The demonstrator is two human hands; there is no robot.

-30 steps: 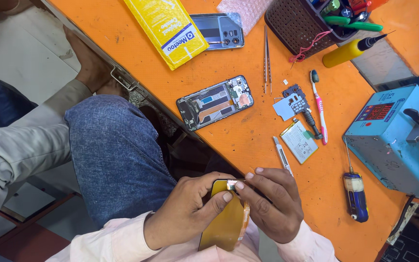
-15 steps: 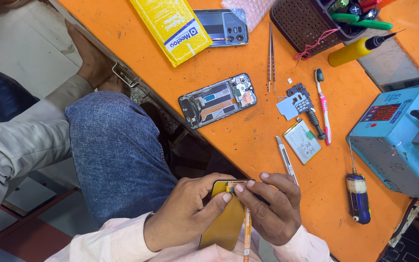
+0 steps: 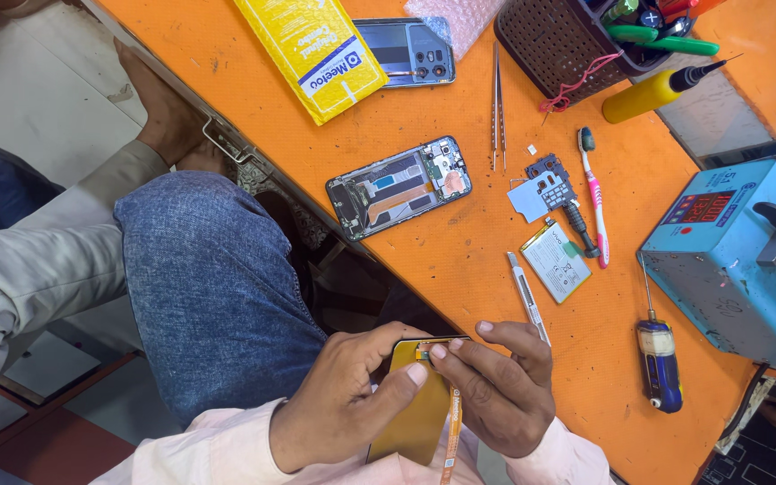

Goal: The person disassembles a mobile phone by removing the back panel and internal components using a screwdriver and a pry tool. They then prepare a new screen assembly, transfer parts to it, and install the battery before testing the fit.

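Both my hands hold a phone display panel (image 3: 410, 409) with its copper-gold back facing up, low in the view over my lap. My left hand (image 3: 348, 395) grips its left edge, thumb pressed near the top flex connector. My right hand (image 3: 500, 386) holds the right edge, fingertips at the same connector. An orange pull strip (image 3: 452, 436) hangs from the panel. An opened phone frame (image 3: 399, 186) with exposed boards lies on the orange table (image 3: 460, 260) above my hands.
On the table lie a flat metal pry tool (image 3: 528, 297), a battery (image 3: 555, 261), a pink toothbrush (image 3: 595, 196), tweezers (image 3: 497, 103), a blue screwdriver (image 3: 657, 359), a yellow packet (image 3: 312, 49), a back cover (image 3: 406, 52), a tool basket (image 3: 568, 40) and a blue machine (image 3: 734, 260).
The view has shifted slightly. The orange strip now hangs longer from the panel, and my fingers have moved closer around the connector at its top edge.
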